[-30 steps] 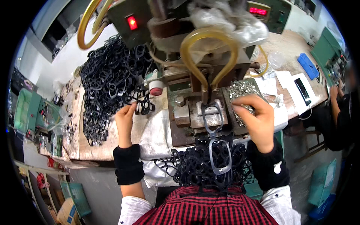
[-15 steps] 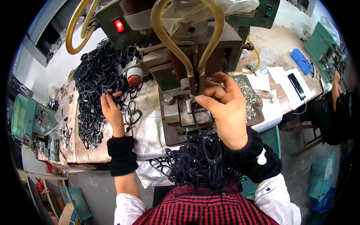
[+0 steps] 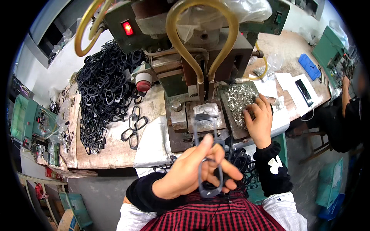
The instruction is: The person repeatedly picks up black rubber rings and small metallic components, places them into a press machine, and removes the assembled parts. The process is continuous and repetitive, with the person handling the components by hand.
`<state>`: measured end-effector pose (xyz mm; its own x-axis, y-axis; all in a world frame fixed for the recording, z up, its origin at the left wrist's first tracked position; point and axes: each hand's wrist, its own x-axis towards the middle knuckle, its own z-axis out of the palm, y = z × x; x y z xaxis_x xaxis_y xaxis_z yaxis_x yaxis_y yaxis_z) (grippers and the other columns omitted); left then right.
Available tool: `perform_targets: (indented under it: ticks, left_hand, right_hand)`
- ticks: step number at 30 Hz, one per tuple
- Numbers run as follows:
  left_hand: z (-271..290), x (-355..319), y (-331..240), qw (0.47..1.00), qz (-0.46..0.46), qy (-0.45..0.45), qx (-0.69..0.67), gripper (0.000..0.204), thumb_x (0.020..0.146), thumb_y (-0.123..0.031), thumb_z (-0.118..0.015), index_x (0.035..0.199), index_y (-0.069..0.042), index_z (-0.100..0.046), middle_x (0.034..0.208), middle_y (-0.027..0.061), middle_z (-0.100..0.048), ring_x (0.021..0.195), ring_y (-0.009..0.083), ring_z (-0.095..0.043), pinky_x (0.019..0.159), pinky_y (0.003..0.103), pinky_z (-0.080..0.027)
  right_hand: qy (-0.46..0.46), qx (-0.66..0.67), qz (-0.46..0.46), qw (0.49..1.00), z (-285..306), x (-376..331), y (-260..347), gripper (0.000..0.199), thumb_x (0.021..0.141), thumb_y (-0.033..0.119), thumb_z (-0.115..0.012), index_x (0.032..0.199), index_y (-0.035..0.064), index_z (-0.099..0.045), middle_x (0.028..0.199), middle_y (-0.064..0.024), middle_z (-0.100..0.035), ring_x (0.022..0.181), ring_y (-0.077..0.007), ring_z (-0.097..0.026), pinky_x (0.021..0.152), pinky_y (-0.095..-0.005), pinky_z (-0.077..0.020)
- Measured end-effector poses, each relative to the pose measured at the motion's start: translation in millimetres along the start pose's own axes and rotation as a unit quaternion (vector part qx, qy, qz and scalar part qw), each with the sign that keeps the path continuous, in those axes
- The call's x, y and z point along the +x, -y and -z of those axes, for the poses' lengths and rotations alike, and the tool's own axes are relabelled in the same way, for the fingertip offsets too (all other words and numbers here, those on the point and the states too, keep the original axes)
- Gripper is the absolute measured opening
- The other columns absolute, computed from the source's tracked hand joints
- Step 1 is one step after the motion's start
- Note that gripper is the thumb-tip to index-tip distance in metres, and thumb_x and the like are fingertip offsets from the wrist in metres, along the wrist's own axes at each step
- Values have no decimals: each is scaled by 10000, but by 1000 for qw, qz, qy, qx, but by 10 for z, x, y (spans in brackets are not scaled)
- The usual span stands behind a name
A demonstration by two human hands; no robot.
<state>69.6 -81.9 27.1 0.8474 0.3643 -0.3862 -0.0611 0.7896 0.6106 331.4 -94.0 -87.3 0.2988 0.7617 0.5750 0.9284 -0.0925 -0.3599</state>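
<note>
My left hand (image 3: 192, 169) is closed round a dark eyeglass frame (image 3: 210, 191), held upright in front of the press and partly blurred by motion. Over at the tray (image 3: 239, 134) of small shiny metal pieces (image 3: 239, 101), my right hand (image 3: 261, 122) has its bent thumb and fingers drawn together at the pieces. Whatever is between those fingertips is too small to make out. The press (image 3: 216, 44), with a metal fixture block (image 3: 206, 109) under its two prongs, stands behind the frame. More dark frames (image 3: 243, 163) lie in my lap, partly covered by the left hand.
A large heap of dark frames (image 3: 106, 77) covers the left of the table, with a few loose frames (image 3: 134, 127) beside it. A red button (image 3: 143, 85) juts from the press. Yellow hoses (image 3: 235, 29) loop above. Right are a phone (image 3: 304, 92), a blue case (image 3: 309, 66) and another person's arm (image 3: 345, 96).
My right hand has left the press prongs for the tray of metal pieces. The left hand came from the heap to the middle, bringing an eyeglass frame.
</note>
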Motion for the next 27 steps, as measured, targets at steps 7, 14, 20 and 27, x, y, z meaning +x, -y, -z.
perform_targets:
  ticks: [7,14,20,27]
  left_hand:
    - [-128,260,13,996,-49,-65,-43,464,1081,-502,-269,913,-109,-448,947,246,-707,761,319,-725,558,373,-584]
    - [-19,310,33,996,-63,-53,-29,455,1081,-499,-282,937,-98,-440,990,247,-696,797,319,-719,624,383,-598]
    - [374,133,158,993,-58,88,49,500,1083,-438,-340,1081,14,-555,1045,245,-694,875,311,-716,721,365,-611]
    - [984,-859,-94,690,-489,-430,315,87,965,-42,-598,996,12,-659,907,109,-704,814,158,-651,709,277,-522]
  right_hand:
    - [-29,75,-40,996,27,67,35,150,772,96,-751,905,53,-697,1059,-181,-627,1041,-382,-585,896,-464,-468]
    - [102,16,184,977,-111,251,128,233,735,90,-710,951,49,-633,1282,-126,-585,1259,-317,-530,866,-429,-525]
    - [-20,196,-68,978,-163,117,3,170,903,46,-657,1066,17,-698,989,-143,-710,920,-260,-681,825,-334,-517]
    - [-177,452,-247,839,-174,-116,-111,145,964,43,-628,1084,-5,-692,1022,-39,-680,917,-110,-606,854,-252,-485]
